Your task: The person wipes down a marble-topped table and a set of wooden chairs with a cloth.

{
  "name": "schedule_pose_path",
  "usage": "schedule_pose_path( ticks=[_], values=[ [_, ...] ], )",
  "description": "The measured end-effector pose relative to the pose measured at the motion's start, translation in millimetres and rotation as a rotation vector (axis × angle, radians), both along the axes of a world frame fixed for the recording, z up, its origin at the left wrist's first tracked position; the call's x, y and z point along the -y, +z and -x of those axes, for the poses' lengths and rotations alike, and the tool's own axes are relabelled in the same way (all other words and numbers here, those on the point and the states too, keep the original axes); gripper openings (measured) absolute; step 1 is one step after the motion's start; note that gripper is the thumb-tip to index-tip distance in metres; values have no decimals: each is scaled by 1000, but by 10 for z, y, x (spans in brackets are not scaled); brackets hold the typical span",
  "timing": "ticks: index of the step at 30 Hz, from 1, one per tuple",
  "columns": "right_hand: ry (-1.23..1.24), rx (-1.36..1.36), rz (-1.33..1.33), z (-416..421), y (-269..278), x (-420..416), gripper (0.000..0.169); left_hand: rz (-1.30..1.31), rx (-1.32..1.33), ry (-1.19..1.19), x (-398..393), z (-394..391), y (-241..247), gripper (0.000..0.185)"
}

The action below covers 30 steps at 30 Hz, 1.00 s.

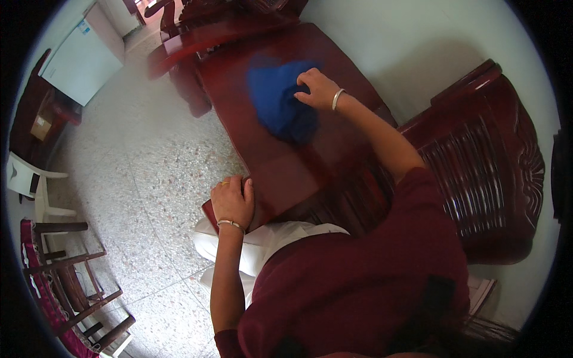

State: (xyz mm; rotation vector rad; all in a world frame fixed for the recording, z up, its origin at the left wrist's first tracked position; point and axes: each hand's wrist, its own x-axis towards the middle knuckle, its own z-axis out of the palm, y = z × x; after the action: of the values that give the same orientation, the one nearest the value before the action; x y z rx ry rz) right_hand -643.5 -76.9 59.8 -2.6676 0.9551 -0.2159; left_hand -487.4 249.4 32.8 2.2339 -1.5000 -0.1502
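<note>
A blue cloth (277, 91), partly blurred, lies spread and rumpled over a glossy dark-red wooden seat (286, 179). My right hand (318, 88) is at the cloth's right side, fingers curled and the thumb a little apart from them. Whether the fingertips pinch the fabric is not clear. A silver bangle circles that wrist. Nearer to me, my left hand (233, 201) grips the end of a wooden armrest (210, 212), its fingers bent over the edge and its thumb along the other side. It wears a ring and a bangle.
A matching wooden chair (474, 179) with a slatted, carved back stands against the wall at right. More red wooden furniture (215, 40) rises beyond the seat. Speckled stone floor (147, 188) runs along the left, past a white appliance (83, 60), a cardboard box (41, 127) and stools (76, 277).
</note>
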Motion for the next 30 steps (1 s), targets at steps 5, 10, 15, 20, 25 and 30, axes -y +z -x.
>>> schedule_pose_path(
  ticks=[5, 10, 15, 20, 25, 30],
  values=[
    [-191, -93, -35, -272, -730, 4, 85, 3, 34, -13, -10, -15, -4, 22],
    [6, -404, -118, -595, -918, -540, 81, 14, -5, -37, 17, -19, -54, 23],
    [122, -321, 2, -436, -1092, -306, 68, 8, 28, -15, -4, -5, -36, 22],
    [-375, -280, 26, 325, -1119, 377, 60, 20, 11, -23, -6, -39, -112, 23],
    [-964, -370, -387, 875, -1057, 809, 71, -54, 61, -23, -3, -33, -9, 25],
    [-1012, -437, -349, 656, -1023, 798, 69, -40, 29, -3, -12, -2, -6, 26]
  ],
)
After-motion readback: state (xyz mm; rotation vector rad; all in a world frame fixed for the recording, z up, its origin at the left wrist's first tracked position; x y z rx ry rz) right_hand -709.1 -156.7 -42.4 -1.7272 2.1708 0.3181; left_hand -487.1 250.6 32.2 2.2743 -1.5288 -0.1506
